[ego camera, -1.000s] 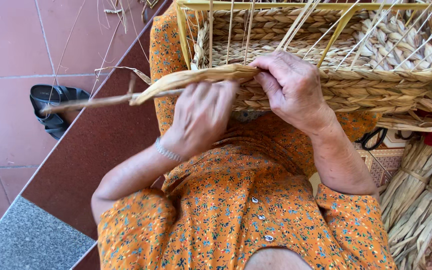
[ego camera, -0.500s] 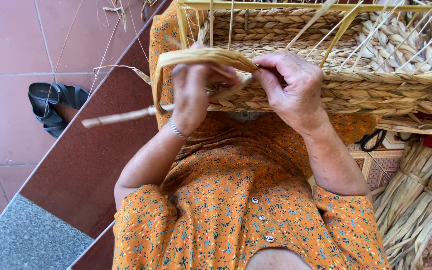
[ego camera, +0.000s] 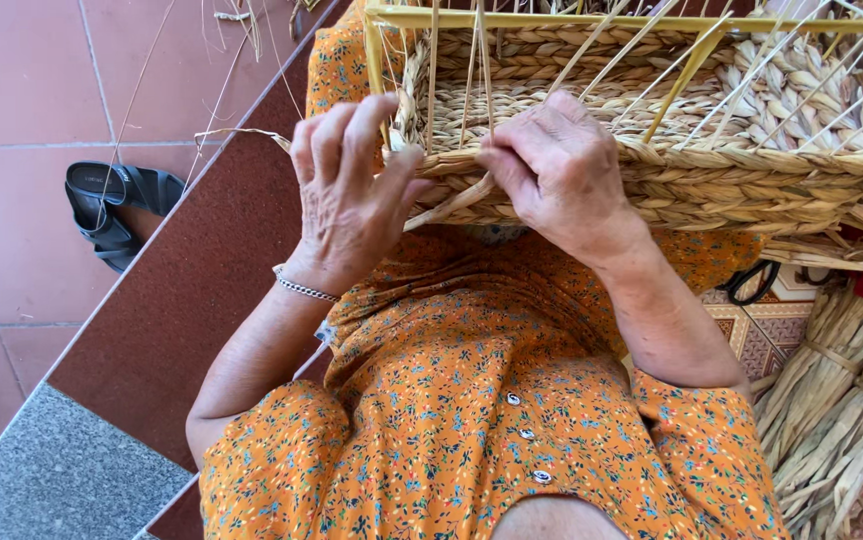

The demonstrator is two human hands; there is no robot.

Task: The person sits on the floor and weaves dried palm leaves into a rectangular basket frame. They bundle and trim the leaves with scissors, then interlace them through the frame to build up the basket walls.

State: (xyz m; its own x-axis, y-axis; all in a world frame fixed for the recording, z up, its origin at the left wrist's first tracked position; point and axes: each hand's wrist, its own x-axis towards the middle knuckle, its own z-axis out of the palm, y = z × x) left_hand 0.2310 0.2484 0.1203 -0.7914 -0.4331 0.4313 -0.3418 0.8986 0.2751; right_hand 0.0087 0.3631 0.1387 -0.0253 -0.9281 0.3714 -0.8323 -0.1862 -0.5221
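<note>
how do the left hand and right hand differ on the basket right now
The left hand has its fingers spread and lifted at the corner of the basket; the right hand is curled, pinching the straw strand. The left wrist wears a bracelet; the right is bare. Both touch the basket's woven side.

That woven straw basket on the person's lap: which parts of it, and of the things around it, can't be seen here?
Head view only:
- Woven straw basket: far side cut off by the top edge.
- Flat straw strand: its worked end is hidden under the right hand.
- Left hand: palm faces away.
- Black-handled scissors: blades covered by the basket.
- Bundled dry reeds: cut off by the right edge.
</note>
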